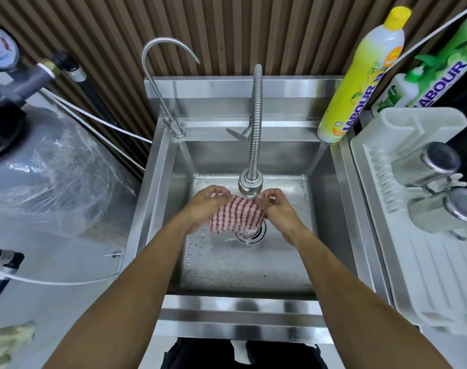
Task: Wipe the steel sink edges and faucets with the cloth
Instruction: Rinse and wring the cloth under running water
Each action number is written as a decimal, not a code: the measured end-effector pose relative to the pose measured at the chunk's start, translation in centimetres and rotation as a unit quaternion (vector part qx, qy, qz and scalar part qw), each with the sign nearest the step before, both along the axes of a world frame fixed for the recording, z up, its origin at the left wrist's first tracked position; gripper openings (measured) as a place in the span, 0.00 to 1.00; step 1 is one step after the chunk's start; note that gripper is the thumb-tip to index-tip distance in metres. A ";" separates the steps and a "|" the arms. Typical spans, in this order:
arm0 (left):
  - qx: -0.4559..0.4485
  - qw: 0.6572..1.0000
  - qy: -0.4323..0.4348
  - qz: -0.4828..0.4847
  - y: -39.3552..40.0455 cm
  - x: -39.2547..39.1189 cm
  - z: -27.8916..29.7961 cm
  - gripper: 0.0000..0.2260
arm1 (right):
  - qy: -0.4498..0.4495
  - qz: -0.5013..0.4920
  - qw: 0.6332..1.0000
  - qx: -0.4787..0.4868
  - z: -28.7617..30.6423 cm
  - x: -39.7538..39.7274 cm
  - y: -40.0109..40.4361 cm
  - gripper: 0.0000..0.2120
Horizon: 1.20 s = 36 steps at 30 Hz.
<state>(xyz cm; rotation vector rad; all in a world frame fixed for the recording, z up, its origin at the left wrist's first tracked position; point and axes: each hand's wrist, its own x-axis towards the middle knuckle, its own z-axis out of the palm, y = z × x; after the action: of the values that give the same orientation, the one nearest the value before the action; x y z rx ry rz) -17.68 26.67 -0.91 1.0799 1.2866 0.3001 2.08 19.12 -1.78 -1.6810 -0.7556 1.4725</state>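
A red-and-white checked cloth (236, 217) hangs spread between my two hands inside the steel sink (163, 182), just under the flexible faucet's spray head (250, 184). My left hand (204, 206) pinches its left edge and my right hand (276, 209) pinches its right edge. Water runs off the cloth's lower corner onto the drain (259, 233). A thin gooseneck faucet (160, 65) rises from the sink's back left corner. The flexible faucet's lever handle (236, 133) sits on the back ledge.
A yellow dish-soap bottle (360, 83) stands at the back right corner. A white drying rack (402, 209) with steel cups is on the right. A grey tank wrapped in plastic (40, 169) with hoses is on the left. A ribbed wall is behind.
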 end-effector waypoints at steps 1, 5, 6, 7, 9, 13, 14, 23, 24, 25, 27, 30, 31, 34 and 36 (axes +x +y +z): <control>-0.020 1.000 -0.008 0.022 0.0 -0.2 0.0 0.05 | 0.025 0.020 0.999 -0.009 0.0 0.3 -0.1 0.11; -0.107 0.992 -0.049 0.036 0.3 -0.3 0.2 0.12 | -0.005 0.073 0.997 0.018 0.6 0.6 -0.4 0.20; -0.111 0.993 -0.039 0.013 0.5 -0.3 0.3 0.12 | -0.035 0.080 0.996 0.028 0.8 0.5 -0.2 0.19; -0.109 0.994 -0.020 -0.016 0.6 -0.2 0.5 0.12 | -0.062 0.091 0.993 0.036 0.7 0.4 -0.1 0.17; -0.106 0.991 0.018 -0.082 0.8 -0.1 1.0 0.15 | -0.113 0.130 0.984 0.040 0.5 0.2 0.3 0.13; 0.029 0.955 0.179 -0.236 0.5 1.3 1.5 0.23 | -0.212 0.251 0.945 0.005 0.4 0.1 0.6 0.22; 0.078 0.942 0.211 -0.250 0.4 1.8 1.5 0.22 | -0.255 0.277 0.926 -0.004 0.5 0.0 0.6 0.28; 0.090 0.950 0.193 -0.230 2.0 3.2 2.3 0.16 | -0.221 0.108 0.967 0.061 0.7 1.2 1.7 0.04; 0.054 0.973 0.133 -0.179 1.9 3.0 1.8 0.14 | -0.121 0.052 0.991 0.035 0.8 1.2 1.8 0.06; 0.011 0.991 0.064 -0.120 1.7 3.0 1.5 0.13 | -0.040 -0.009 0.999 0.021 1.0 1.0 1.8 0.06; -0.060 0.996 -0.061 -0.024 1.0 3.9 1.1 0.13 | 0.052 -0.095 0.994 0.020 1.2 0.7 2.0 0.06; -0.130 0.973 -0.182 0.050 0.2 5.9 0.5 0.11 | 0.101 -0.106 0.989 0.000 1.5 0.0 1.9 0.05; -0.148 0.963 -0.212 0.081 -0.1 6.5 0.4 0.10 | 0.121 -0.089 0.989 -0.010 1.2 -0.1 1.7 0.09; -0.198 0.921 -0.276 0.188 -0.8 7.9 0.6 0.09 | 0.158 -0.063 0.985 -0.026 0.2 -0.5 0.7 0.21; -0.210 0.903 -0.291 0.236 -1.1 8.3 0.6 0.11 | 0.128 -0.052 0.990 -0.033 -0.2 -0.6 0.0 0.22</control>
<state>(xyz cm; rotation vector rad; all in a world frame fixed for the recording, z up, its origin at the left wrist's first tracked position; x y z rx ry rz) -9.39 25.58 -0.30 0.2541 0.9795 0.6240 1.50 19.14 -1.98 -1.5161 -0.4775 1.6142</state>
